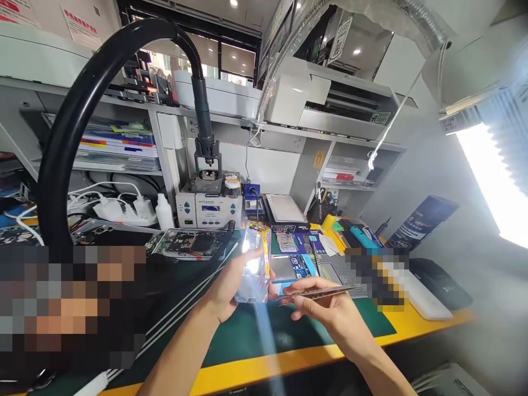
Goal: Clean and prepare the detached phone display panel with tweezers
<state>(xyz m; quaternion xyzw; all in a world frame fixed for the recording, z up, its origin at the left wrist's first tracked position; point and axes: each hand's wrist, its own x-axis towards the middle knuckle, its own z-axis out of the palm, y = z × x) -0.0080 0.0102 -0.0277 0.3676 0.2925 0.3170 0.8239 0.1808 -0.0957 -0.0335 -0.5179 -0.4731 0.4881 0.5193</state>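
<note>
My left hand (227,287) is closed around a phone-sized panel with a shiny, silvery face (251,285), held tilted up above the mat. Yellow-orange strips run along the panel's upper and right side; glare hides much of its surface. To the right, my right hand (330,309) pinches a pair of metal tweezers (324,292), whose tips point left toward the panel's lower right corner. I cannot tell whether the tips touch it. Just behind both hands lies an opened phone (284,268) with a blue circuit board showing, on a light blue holder (307,264).
A green mat (297,330) covers the yellow-edged bench. Behind stand a white control unit (209,210), a flat heating plate (285,212) and a white bottle (164,212). White cables (181,313) cross at left. A black flexible arm (61,126) arches overhead; a bright lamp (490,176) hangs right.
</note>
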